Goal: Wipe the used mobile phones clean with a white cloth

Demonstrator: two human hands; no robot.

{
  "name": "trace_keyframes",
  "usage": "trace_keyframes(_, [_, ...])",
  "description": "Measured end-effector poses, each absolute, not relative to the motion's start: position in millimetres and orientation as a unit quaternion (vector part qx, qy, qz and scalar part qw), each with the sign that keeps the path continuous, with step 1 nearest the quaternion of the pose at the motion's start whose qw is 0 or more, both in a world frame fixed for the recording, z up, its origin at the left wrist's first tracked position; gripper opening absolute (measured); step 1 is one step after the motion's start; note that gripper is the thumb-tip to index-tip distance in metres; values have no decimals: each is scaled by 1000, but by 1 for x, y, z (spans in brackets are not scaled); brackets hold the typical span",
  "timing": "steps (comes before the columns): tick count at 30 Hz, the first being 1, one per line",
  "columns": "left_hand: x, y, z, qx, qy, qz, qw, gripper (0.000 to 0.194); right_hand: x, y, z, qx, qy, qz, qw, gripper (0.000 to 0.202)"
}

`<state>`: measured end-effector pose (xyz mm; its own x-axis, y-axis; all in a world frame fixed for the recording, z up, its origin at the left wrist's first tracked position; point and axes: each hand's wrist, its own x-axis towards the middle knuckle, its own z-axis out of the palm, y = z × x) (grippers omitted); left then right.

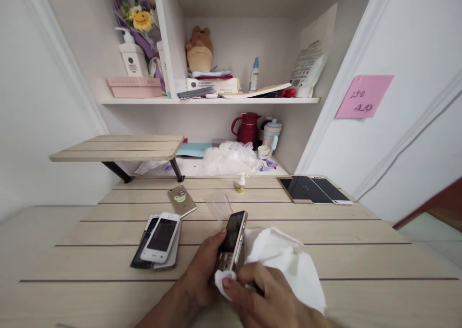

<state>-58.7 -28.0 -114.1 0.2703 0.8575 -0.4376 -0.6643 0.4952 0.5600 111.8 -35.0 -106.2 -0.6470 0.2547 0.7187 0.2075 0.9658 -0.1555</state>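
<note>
My left hand is wrapped round a keypad phone, which is tilted with its dark screen and keys facing up. My right hand is closed, pinching a small white wipe against the phone's lower end. A larger white cloth or tissue lies crumpled on the table beside and partly under my right hand. Beyond the phone, a clear zip bag with a red strip lies flat, and a small white-capped bottle stands behind it.
White phone rests on other phones at the left; a gold phone lies behind. Several dark-screened phones sit at the back right. A raised wooden stand is at the back left. Behind are shelves and a red jug.
</note>
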Motion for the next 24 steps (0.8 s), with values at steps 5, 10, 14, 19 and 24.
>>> trace_keyframes(5, [-54,-34,-112,145,390,481,772,32,123,2,-105,-222,-853,91,463,43])
trace_keyframes(10, [-56,-34,-110,130,398,473,775,31,120,6,-107,-263,-819,109,498,41])
trace_keyframes(14, [-59,-29,-110,104,398,466,783,30,111,-27,-111,-151,-891,49,426,48])
trace_keyframes(19, [-59,-29,-109,96,388,457,795,29,115,-23,-111,-157,-899,49,406,49])
trace_keyframes(24, [-55,-32,-108,104,384,466,790,30,121,3,-111,-260,-831,115,478,46])
